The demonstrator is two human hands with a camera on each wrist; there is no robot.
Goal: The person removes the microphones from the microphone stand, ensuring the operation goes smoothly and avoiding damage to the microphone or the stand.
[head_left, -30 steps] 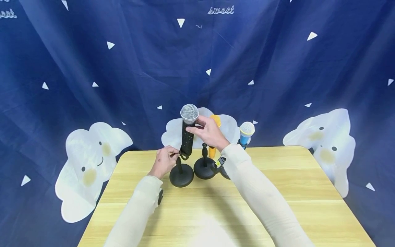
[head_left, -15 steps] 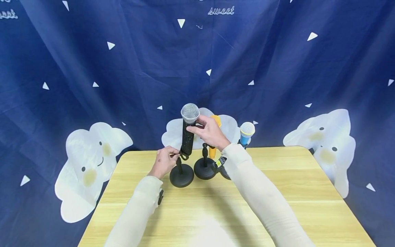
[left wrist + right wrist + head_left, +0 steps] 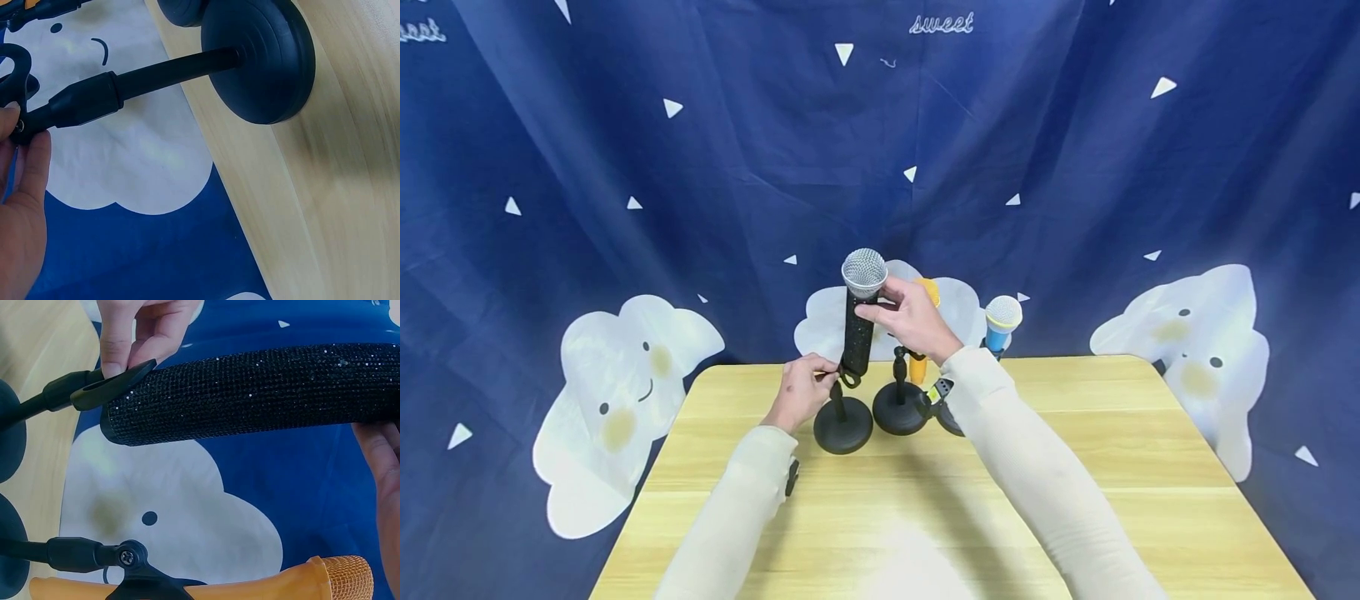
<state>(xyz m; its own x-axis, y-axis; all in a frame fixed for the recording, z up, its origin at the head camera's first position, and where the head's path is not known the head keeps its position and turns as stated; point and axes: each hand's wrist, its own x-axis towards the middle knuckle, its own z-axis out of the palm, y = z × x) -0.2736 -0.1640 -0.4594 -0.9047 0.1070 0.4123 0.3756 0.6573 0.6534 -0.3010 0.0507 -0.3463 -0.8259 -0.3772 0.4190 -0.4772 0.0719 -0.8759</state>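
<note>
Head looks down; closer wrist views share stand.

The black microphone is glinting with silvery flecks; the navy curtain is displaying white triangles and clouds.

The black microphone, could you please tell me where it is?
In the head view, the black microphone is near the centre, held by the right hand, left of the orange microphone and above the leftmost round base.

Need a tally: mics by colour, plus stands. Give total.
Black sparkly microphone with silver mesh head: 1
Orange microphone with orange mesh head: 1
Blue microphone with white mesh head: 1
Black round-based stands: 3
Total: 6
</note>
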